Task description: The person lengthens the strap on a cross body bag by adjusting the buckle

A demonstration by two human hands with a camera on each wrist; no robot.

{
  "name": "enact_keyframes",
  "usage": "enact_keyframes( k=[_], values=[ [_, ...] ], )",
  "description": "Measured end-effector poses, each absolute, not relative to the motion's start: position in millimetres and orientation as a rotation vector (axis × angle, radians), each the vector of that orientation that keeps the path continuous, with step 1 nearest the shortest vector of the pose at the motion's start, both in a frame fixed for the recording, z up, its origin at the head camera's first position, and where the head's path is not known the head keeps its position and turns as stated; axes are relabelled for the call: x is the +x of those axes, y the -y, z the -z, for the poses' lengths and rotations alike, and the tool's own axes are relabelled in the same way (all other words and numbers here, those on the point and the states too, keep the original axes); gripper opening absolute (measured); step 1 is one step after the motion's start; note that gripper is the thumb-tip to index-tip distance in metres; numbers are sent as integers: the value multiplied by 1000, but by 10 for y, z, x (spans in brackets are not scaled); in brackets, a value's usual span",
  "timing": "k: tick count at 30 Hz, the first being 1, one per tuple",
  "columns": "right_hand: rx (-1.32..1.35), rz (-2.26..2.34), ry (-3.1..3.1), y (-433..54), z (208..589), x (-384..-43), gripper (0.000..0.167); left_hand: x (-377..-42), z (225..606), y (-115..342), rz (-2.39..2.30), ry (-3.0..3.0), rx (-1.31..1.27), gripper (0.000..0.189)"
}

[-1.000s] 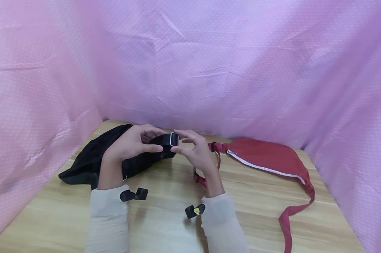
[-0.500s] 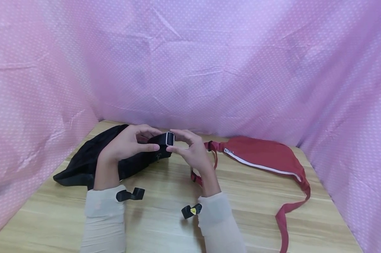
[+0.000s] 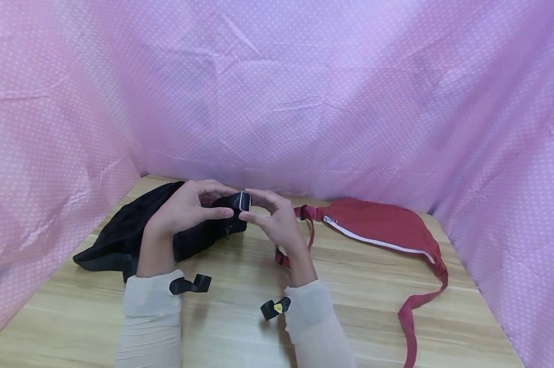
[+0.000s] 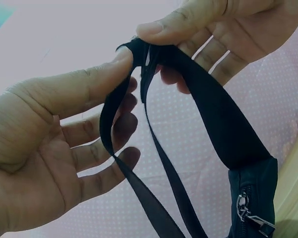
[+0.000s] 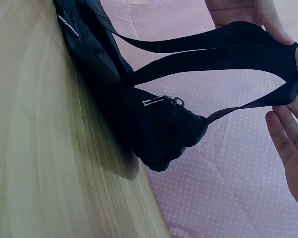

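Observation:
A black waist bag (image 3: 125, 225) lies at the left of the table, its webbing strap (image 4: 216, 111) raised off it. My left hand (image 3: 180, 207) pinches the strap between thumb and fingers. Right beside it, my right hand (image 3: 279, 220) holds the strap's metal-framed slider buckle (image 3: 245, 201) between thumb and fingertips. Lengths of webbing hang in loops below both hands in the left wrist view. A silver zipper pull (image 4: 253, 215) shows at the end of the bag. In the right wrist view the strap (image 5: 198, 59) stretches from the bag to the fingers.
A red waist bag (image 3: 383, 225) with a white zipper lies at the right, its strap (image 3: 408, 317) trailing toward the front edge. Pink dotted cloth (image 3: 277, 102) walls in the wooden table (image 3: 231, 327) at the back and sides.
The head view has shifted slightly. My hands are a little closer together, and the short stretch of strap between the left thumb and the buckle bends more.

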State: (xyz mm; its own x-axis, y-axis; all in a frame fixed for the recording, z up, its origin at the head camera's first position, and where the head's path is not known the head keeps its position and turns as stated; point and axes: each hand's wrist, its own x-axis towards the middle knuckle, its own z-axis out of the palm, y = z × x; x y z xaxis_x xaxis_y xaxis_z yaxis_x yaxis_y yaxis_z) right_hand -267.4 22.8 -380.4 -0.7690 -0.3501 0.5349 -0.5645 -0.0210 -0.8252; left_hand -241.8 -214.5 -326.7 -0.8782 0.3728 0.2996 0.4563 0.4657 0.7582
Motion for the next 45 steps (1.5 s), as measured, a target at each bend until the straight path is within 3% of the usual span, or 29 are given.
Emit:
enact_keyframes(
  k=[12,30,45],
  values=[
    [1000,-1944,2006,-253,3811,-2672,49,-2510,3396,2178,1704,2590,-486,30],
    [1056,-1974,2054,-235,3789,-2636,45,-2415,3307,2161,1452,2649,-720,12],
    [1006,-1929,2113,-230,3803,-2657,44,-2395,3264,2138,1630,2601,-674,18]
  ],
)
